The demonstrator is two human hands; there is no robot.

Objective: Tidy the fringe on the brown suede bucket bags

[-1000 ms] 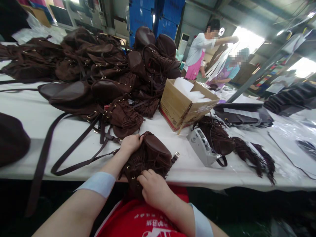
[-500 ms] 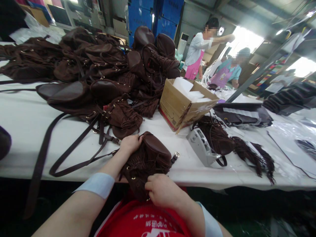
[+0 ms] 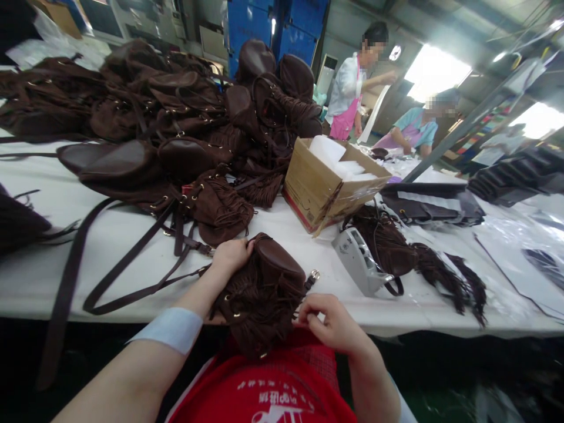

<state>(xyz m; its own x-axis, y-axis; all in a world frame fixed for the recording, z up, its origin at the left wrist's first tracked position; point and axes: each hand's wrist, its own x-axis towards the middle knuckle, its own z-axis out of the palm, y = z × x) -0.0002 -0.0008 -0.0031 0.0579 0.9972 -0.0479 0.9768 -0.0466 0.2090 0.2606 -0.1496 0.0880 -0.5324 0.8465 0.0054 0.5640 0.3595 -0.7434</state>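
Bag (image 3: pixel 264 282) at table (image 3: pixel 423 299) edge; behind: bag heap (image 3: pixel 185 153) left, carton (image 3: pixel 315 194) right.

this looks like a big workshop for bags. a huge pile of brown bags (image 3: pixel 185 100) sits on a long white table (image 3: pixel 423 302), with a cardboard box (image 3: pixel 314 191) next to it. past that, two people in aprons (image 3: pixel 346 120) work under a high roof (image 3: pixel 453 32) with bare beams.

head cam | faces forward, down | hands (image 3: pixel 231 256) close (blue cabinets (image 3: pixel 250 26) far off)
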